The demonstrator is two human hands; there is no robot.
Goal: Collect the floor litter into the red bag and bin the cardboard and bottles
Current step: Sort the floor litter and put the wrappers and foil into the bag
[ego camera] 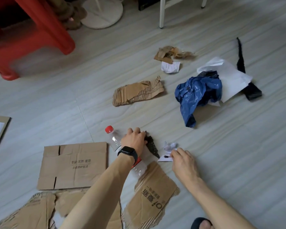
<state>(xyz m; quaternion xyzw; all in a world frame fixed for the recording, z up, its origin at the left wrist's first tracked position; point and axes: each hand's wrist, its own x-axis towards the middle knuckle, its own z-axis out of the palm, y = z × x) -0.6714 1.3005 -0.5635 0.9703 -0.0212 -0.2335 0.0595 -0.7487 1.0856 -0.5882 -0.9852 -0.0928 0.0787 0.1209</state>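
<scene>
Black scrap [151,144] gripped in left hand [134,141] above bottle [116,139].

Grey tiled floor [40,100]: clear plastic bottle, red cap [113,138]; flat printed cardboard sheet [74,166]; crumpled blue plastic bag [198,93]. Left hand [134,141] grips black scrap [153,147]; right hand [183,162] touches white paper [165,158].

My left forearm is hiding the clear red-capped plastic bottle's [113,138] middle; the frame is cutting off the red plastic stool [31,35].
</scene>
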